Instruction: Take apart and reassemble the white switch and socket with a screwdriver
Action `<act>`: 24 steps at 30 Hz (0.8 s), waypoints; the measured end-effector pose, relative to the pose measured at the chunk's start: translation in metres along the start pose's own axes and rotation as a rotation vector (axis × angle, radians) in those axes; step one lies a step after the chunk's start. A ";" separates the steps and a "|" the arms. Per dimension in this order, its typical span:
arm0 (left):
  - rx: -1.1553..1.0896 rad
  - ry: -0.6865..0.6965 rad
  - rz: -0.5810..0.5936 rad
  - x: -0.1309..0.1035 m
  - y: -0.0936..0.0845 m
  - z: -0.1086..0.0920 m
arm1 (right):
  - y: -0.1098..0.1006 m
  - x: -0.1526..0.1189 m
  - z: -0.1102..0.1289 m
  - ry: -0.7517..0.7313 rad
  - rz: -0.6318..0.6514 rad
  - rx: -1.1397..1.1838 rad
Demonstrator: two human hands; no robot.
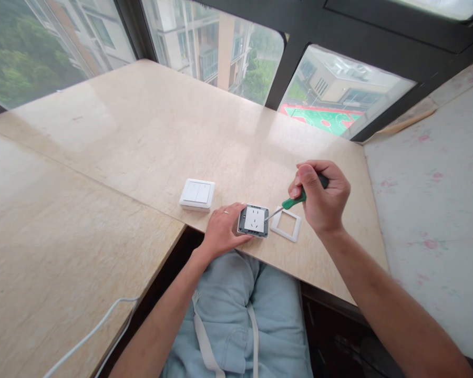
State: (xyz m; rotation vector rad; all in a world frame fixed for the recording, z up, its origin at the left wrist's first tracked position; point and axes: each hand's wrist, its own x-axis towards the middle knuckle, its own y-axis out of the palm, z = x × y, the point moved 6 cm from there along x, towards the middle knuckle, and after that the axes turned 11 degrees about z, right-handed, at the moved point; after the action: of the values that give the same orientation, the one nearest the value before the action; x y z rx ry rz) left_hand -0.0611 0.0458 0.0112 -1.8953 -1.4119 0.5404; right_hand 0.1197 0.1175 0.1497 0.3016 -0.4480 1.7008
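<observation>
While my left hand (pixel 223 229) pins the socket (pixel 254 220) flat on the table (pixel 142 142) near its front edge, fingers pressed to its left side, my right hand (pixel 322 202) lies just right of it — fist closed round the screwdriver (pixel 295 200). Its shaft slants down-left, tip at the socket's right edge. The frame (pixel 286 225) lies beneath; a switch (pixel 197 194) sits left.

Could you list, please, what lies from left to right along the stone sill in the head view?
White cable → white switch → left hand → socket module → white frame → right hand gripping the green screwdriver.
</observation>
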 end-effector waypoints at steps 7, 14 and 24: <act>-0.007 0.001 0.004 0.000 0.000 0.000 | 0.006 0.003 0.007 0.019 0.099 -0.001; -0.016 0.001 0.004 0.000 0.000 0.000 | 0.000 0.004 0.003 0.028 0.078 -0.001; -0.023 -0.002 0.007 0.000 0.000 0.000 | -0.006 0.002 0.000 0.010 0.034 -0.014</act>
State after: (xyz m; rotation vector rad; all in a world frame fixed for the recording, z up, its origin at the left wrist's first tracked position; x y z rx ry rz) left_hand -0.0614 0.0461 0.0112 -1.9190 -1.4183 0.5323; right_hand 0.1256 0.1200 0.1517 0.2767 -0.4590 1.7306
